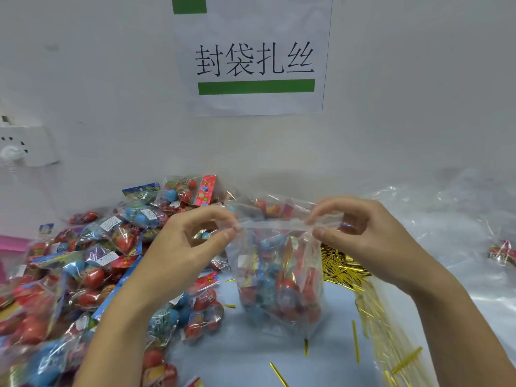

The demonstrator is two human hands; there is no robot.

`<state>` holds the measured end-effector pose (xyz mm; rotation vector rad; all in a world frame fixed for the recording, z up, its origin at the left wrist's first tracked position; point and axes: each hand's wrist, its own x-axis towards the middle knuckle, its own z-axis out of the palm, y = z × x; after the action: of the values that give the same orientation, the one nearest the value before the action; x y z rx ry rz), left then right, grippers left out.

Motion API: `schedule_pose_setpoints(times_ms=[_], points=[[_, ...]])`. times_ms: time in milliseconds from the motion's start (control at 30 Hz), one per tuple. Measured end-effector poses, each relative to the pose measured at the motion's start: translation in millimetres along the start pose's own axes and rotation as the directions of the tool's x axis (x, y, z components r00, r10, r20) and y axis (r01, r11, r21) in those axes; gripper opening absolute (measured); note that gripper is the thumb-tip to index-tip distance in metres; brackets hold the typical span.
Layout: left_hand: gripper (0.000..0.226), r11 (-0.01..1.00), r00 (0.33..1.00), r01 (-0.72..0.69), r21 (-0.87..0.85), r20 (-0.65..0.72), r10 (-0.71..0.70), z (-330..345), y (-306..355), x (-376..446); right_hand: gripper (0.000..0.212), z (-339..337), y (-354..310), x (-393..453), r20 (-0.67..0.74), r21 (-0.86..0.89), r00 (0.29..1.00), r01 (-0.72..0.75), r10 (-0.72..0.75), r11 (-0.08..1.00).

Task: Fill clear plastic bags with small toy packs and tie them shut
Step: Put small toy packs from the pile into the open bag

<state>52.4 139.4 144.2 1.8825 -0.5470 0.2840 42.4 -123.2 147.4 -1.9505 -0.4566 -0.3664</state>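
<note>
Both hands pinch the clear bag's (pixel 279 275) mouth: my left hand (pixel 190 247) nips its left top edge between thumb and fingers, my right hand (pixel 360 233) nips the right edge, holding it upright, filled with toy packs, over bare blue table (pixel 251 356). Loose toy packs (pixel 83 275) crowd the left; gold twist ties (pixel 343 266) lie right. Behind, a paper sign (pixel 255 60) hangs on the wall.

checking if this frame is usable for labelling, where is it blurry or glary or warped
Head view: the sign is sharp; the toy packs smear toward the lower left corner; glare streaks the empty bags at right; wide-angle bending tilts the sign's edge; the clear bag, pinched by the left hand and right hand, is slightly soft.
</note>
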Motion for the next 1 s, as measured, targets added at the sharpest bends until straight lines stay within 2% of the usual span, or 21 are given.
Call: schedule_pose_setpoints(times_ms=[100, 300, 433, 567, 667, 800, 900, 933, 1000], points=[[0.019, 1.000, 0.999, -0.028, 0.007, -0.047, 0.028, 5, 5, 1, 0.017, 0, 1, 3, -0.057, -0.158, 0.998, -0.043, 0.034, 0.987], [0.014, 0.999, 0.971, -0.053, -0.004, -0.235, 0.051, 12, 12, 6, 0.021, -2, -8, 6, -0.329, -0.168, 0.944, -0.016, -0.041, 0.986], [0.014, 0.998, 0.952, -0.059, 0.010, -0.299, 0.060, 14, 13, 7, 0.023, -1, -12, 5, -0.327, -0.214, 0.944, -0.024, -0.048, 0.977], [0.014, 0.991, 0.901, -0.044, 0.128, -0.423, 0.095, 14, 14, 9, 0.020, -6, -16, 3, -0.339, -0.274, 0.939, -0.039, -0.059, 0.961], [0.009, 0.988, 0.902, -0.058, 0.145, -0.416, 0.114, 13, 16, 9, 0.020, -9, -17, 3, -0.334, -0.283, 0.940, -0.026, -0.073, 0.959], [0.037, 0.998, 0.943, -0.049, 0.039, -0.328, 0.059, 9, 14, 7, 0.016, -10, -16, 3, -0.261, -0.220, 0.965, -0.031, -0.028, 0.975], [0.058, 0.995, 0.981, -0.032, 0.092, -0.190, 0.049, 5, 10, 5, 0.025, -10, -15, 3, -0.230, -0.220, 0.973, -0.040, -0.012, 0.975], [0.059, 0.990, 0.987, -0.037, 0.139, -0.152, 0.058, 5, 10, 5, 0.029, -9, -15, 3, -0.218, -0.233, 0.976, -0.045, -0.007, 0.972], [0.047, 0.973, 0.987, -0.072, 0.222, -0.125, 0.101, 6, 9, 6, 0.034, -8, -14, 3, -0.215, -0.277, 0.977, -0.059, -0.002, 0.959]])
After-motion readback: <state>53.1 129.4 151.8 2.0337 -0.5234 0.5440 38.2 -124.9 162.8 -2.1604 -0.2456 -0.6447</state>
